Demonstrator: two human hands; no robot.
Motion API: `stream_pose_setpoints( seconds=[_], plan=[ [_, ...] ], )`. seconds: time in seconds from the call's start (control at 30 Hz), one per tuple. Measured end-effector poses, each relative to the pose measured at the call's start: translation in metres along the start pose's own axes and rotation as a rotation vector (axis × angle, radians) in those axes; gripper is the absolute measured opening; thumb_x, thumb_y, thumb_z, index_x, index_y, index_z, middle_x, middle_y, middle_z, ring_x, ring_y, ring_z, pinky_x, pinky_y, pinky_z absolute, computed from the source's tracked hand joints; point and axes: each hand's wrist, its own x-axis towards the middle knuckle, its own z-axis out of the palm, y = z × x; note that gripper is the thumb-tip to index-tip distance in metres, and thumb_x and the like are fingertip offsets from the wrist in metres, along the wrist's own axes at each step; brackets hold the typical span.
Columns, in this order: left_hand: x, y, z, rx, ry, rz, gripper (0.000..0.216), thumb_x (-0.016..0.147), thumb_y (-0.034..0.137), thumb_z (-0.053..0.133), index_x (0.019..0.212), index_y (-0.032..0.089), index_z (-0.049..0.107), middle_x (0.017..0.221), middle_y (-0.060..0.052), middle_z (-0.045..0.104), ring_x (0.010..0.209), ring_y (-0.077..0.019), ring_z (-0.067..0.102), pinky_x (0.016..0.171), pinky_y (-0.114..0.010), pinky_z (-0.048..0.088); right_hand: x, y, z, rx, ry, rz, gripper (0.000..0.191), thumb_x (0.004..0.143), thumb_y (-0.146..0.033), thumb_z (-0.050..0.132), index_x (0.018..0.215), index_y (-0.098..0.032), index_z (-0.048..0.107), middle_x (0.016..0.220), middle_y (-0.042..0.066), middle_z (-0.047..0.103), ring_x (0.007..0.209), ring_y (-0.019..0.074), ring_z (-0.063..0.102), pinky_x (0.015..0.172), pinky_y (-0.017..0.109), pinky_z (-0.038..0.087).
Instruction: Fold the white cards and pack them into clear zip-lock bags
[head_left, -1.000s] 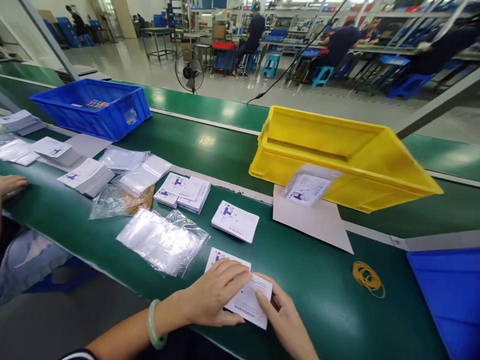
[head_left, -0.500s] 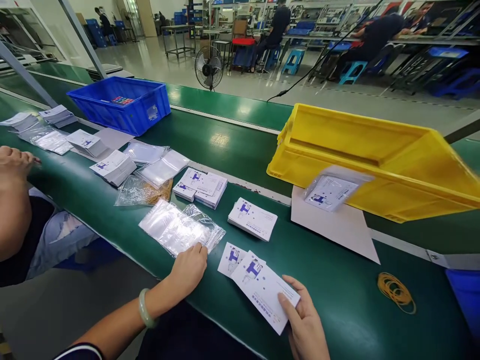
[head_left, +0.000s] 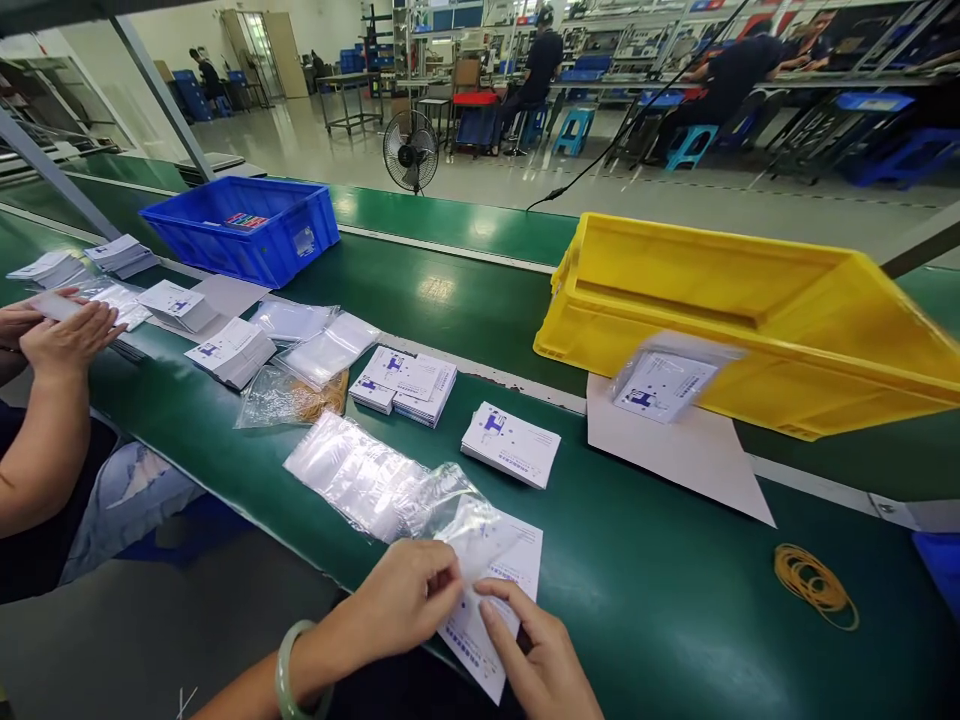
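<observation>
My left hand [head_left: 416,595], with a pale green bangle at the wrist, pinches the edge of a clear plastic bag [head_left: 454,505]. Close beside it, my right hand [head_left: 536,650] has thumb and forefinger drawn together at the same bag's edge. Beneath the bag and my fingers lie white printed booklets [head_left: 525,545], partly covered. To the left is a spread stack of clear bags [head_left: 352,475]. A neat stack of booklets [head_left: 511,445] sits just beyond my hands, and another booklet pile [head_left: 412,378] is farther left.
A yellow bin [head_left: 720,320] stands tilted at the right, with a bagged booklet [head_left: 660,385] on cardboard [head_left: 682,450] before it. Rubber bands [head_left: 814,585] lie at far right. At left are a blue bin [head_left: 247,240] and a co-worker's hands [head_left: 71,330].
My left hand has pulled a bag rightward off the stack to my right hand. The booklet my right hand held now lies under the bag. The co-worker's hands have moved onto the bench items.
</observation>
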Motion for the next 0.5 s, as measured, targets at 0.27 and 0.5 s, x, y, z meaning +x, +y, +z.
stream_pose_setpoints(
  seconds=[0.27,0.5],
  plan=[
    [0.003,0.004,0.009,-0.027,-0.161,0.078,0.029,0.077,0.013,0.058,0.060,0.018,0.035,0.057,0.007,0.039,0.054,-0.0079,0.037,0.054,-0.021,0.027,-0.002,-0.003,0.007,-0.034,0.000,-0.083,0.035,0.094,-0.047,0.047,0.075,-0.020,0.060,0.068,0.001,0.063,0.063,0.0161,0.057,0.060,0.021,0.043],
    [-0.003,0.008,0.010,0.073,-0.073,0.086,0.003,0.080,0.018,0.056,0.078,0.020,0.054,0.072,0.003,0.058,0.062,-0.0099,0.050,0.057,-0.019,0.035,-0.001,0.006,0.013,-0.018,0.114,-0.138,0.035,0.094,-0.046,0.047,0.074,-0.020,0.058,0.068,0.000,0.062,0.062,0.0146,0.056,0.061,0.020,0.042]
  ],
)
